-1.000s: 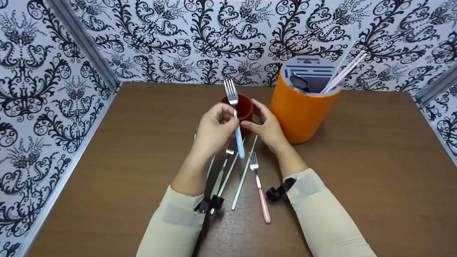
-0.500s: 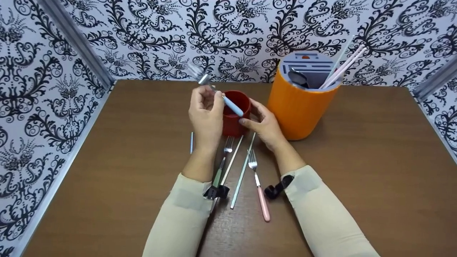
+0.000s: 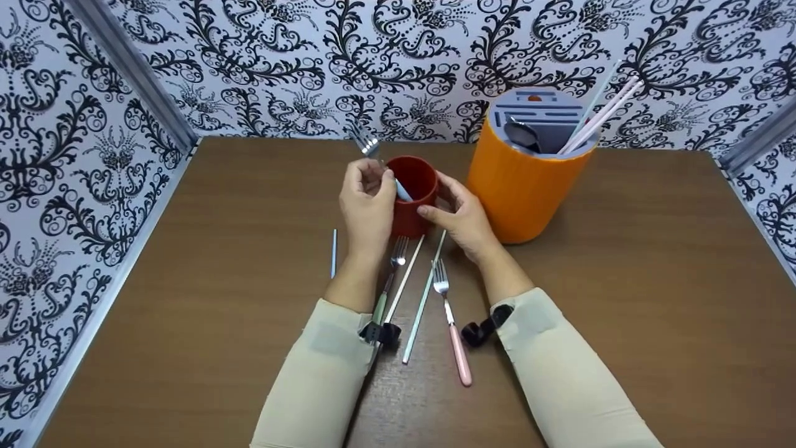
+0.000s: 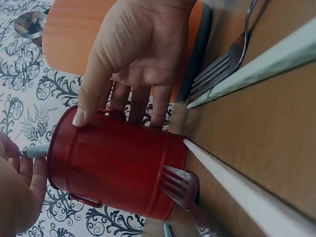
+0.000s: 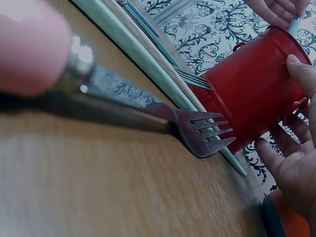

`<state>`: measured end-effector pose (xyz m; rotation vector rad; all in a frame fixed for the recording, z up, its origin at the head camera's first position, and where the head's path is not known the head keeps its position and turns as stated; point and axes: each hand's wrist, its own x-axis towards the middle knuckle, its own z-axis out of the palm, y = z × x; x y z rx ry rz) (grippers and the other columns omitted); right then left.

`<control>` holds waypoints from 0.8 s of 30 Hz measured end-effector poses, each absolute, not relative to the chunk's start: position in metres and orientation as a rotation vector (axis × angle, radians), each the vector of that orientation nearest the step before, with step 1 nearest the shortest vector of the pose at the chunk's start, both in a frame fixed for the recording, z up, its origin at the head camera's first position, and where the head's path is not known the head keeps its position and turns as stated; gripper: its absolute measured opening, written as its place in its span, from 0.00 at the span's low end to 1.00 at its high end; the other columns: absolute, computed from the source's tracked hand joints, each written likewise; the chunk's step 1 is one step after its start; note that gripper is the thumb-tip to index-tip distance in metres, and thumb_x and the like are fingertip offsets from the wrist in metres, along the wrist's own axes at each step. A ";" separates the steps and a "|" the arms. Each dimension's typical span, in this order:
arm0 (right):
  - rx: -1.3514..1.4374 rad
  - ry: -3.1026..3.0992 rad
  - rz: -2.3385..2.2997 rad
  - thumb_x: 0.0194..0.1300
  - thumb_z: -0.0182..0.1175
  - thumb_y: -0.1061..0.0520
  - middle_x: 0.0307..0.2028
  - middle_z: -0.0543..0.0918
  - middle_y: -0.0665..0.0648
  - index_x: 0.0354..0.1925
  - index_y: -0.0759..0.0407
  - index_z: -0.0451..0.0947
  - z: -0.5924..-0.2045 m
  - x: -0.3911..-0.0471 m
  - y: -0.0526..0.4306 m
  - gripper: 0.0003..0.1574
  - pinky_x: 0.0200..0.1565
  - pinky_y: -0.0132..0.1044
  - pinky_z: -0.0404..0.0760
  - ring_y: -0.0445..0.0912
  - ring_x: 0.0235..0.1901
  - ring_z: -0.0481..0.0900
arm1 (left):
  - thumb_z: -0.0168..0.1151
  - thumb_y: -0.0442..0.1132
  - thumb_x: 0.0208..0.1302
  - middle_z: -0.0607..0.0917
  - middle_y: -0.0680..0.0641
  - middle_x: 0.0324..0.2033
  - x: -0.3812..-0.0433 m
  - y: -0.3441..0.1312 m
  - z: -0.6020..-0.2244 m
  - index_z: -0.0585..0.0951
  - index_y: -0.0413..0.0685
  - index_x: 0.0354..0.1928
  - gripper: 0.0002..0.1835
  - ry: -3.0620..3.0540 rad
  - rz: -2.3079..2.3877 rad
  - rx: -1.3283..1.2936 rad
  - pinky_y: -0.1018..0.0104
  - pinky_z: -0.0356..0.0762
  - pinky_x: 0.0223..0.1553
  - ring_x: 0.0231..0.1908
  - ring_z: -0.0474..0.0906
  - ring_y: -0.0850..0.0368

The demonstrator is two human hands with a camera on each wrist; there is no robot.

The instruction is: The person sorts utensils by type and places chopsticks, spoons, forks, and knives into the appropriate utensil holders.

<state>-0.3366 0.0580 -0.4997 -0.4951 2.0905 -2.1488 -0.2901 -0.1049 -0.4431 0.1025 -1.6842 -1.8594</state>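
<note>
In the head view my left hand [image 3: 367, 208] pinches a fork [image 3: 368, 145] with a light blue handle. Its tines point up and to the left, and the handle end dips into the mouth of a red cup [image 3: 407, 221]. My right hand [image 3: 463, 218] holds the cup's right side, thumb near the rim. The left wrist view shows the cup [image 4: 118, 163] with small loop handles on its sides, and the blue handle [image 4: 37, 151] entering at its rim. A green-handled fork [image 3: 398, 254] and a pink-handled fork [image 3: 458, 351] lie on the table in front.
An orange utensil holder [image 3: 525, 193] with a grey slotted top stands right of the cup; a dark spoon [image 3: 522, 135] and several chopsticks [image 3: 602, 118] stick out of it. A pale green chopstick [image 3: 423, 311], a whitish one [image 3: 405, 277] and a blue stick [image 3: 334, 252] lie on the table.
My left hand has swung the fork from upright to leaning left, then lowered its handle end into the cup. The right hand stays at the cup.
</note>
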 end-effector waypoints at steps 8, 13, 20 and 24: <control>-0.487 2.092 -2.141 0.65 0.72 0.61 0.72 0.74 0.59 0.75 0.60 0.67 -0.500 -0.337 0.059 0.44 0.76 0.45 0.67 0.51 0.71 0.71 | 0.64 0.29 0.67 0.81 0.45 0.36 -0.289 -0.103 -0.445 0.78 0.38 0.41 0.04 -1.700 -1.837 0.112 0.69 0.82 0.44 0.38 0.79 0.57; -0.479 2.106 -2.127 0.64 0.73 0.59 0.71 0.75 0.58 0.75 0.59 0.67 -0.500 -0.337 0.059 0.45 0.75 0.46 0.69 0.51 0.70 0.72 | 0.64 0.29 0.66 0.80 0.45 0.36 -0.287 -0.103 -0.448 0.78 0.39 0.41 0.04 -1.729 -1.826 0.116 0.70 0.82 0.43 0.37 0.79 0.56; -0.492 2.098 -2.141 0.64 0.73 0.61 0.71 0.75 0.60 0.76 0.60 0.66 -0.499 -0.336 0.058 0.46 0.73 0.48 0.71 0.53 0.69 0.73 | 0.64 0.29 0.66 0.81 0.43 0.35 -0.285 -0.108 -0.453 0.77 0.37 0.39 0.04 -1.743 -1.802 0.128 0.70 0.80 0.39 0.34 0.78 0.56; -0.503 2.115 -2.133 0.64 0.72 0.61 0.70 0.76 0.59 0.75 0.60 0.67 -0.499 -0.335 0.058 0.45 0.74 0.46 0.70 0.52 0.69 0.73 | 0.64 0.30 0.67 0.80 0.44 0.34 -0.285 -0.112 -0.456 0.78 0.36 0.39 0.04 -1.769 -1.766 0.148 0.70 0.80 0.39 0.35 0.78 0.56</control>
